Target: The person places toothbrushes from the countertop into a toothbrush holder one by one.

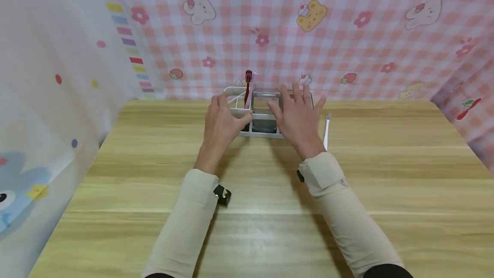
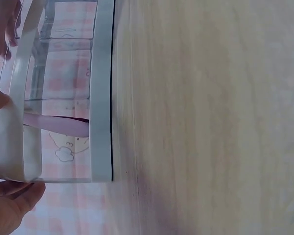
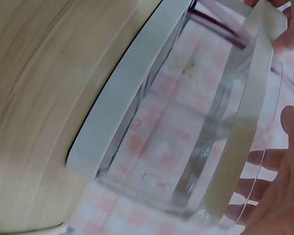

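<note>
Beige sleeves (image 1: pixel 185 226) are seen lowest in the head view, reaching forward over the wooden worktop (image 1: pixel 386 175). Both hands are placed on a white-framed clear organizer (image 1: pixel 259 120), which stands at the far middle of the worktop, just before the backdrop. Its left end is gripped by the left hand (image 1: pixel 221 121), thumb hooked over the white top rim; in the left wrist view the thumb and curled fingers (image 2: pixel 10 208) are seen against the rim (image 2: pixel 12 142). The right hand (image 1: pixel 296 115) is laid over the organizer's right part with fingers spread and nearly straight; in the right wrist view the fingertips (image 3: pixel 264 159) are seen through the clear wall, touching it. Whether anything is pinched by the right thumb cannot be told. Clear compartments are shown inside the white frame (image 3: pixel 132 98). A red toothbrush (image 1: pixel 248 81) is stood upright in the left compartment, a pale pink one (image 1: pixel 251 93) just beside it, leaning. A white toothbrush (image 1: pixel 326 132) is laid on the worktop just right of the right hand. A small black device (image 1: pixel 222 194) is worn at the left wrist. Behind, a pink checked cloth (image 1: pixel 347 46) with bears and flowers is hung; a white dotted cloth (image 1: pixel 46 76) is seen at left.
</note>
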The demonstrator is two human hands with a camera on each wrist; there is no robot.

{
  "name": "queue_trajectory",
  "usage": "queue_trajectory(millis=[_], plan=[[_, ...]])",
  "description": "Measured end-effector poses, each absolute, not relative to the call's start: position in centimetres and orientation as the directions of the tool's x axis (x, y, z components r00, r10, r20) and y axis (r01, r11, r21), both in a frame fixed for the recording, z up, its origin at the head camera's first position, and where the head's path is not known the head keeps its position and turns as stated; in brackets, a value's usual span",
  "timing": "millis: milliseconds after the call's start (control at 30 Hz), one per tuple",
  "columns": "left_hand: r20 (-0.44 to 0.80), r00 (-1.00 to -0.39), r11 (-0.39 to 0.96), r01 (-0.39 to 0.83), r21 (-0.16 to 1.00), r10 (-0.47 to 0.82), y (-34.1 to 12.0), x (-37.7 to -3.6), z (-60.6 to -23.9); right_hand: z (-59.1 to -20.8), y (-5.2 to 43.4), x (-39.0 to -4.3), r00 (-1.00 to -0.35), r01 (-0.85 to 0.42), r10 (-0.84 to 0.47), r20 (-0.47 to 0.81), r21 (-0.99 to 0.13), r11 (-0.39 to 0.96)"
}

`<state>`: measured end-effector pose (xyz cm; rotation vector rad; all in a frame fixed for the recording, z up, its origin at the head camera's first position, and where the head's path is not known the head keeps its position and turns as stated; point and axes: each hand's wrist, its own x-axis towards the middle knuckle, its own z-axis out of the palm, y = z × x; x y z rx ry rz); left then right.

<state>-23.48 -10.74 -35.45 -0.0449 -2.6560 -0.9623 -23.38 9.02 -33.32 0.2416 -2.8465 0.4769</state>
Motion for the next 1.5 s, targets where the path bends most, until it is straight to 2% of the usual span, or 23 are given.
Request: queue_trajectory(millis=[167,467,767,1300,1500], plan=[[0.299,-0.952,0.788,0.142,0.599,-0.055,-10.6,-23.4,-35.5,-33.5,10.7,-23.4,-0.972,-0.132,-0.060,0.226,-0.316,0.940],[0.292,-0.955,0.785,0.150,0.601,-0.041,-10.3,-23.4,-35.9,-32.9,13.2,-23.1,-0.978,-0.047,0.047,0.204,-0.434,0.900],[0.314,-0.948,0.799,0.152,0.581,-0.048,-11.2,-23.0,-36.1,-32.6,14.2,-23.1,-0.977,-0.018,0.086,0.198,-0.472,0.882],[0.331,-0.942,0.785,0.169,0.596,-0.049,-10.8,-23.6,-35.9,-34.8,16.7,-23.0,-0.970,0.019,0.145,0.194,-0.536,0.844],[0.325,-0.944,0.786,0.163,0.597,-0.052,-10.8,-23.6,-35.8,-36.0,17.3,-22.7,-0.972,0.048,0.179,0.153,-0.615,0.787]])
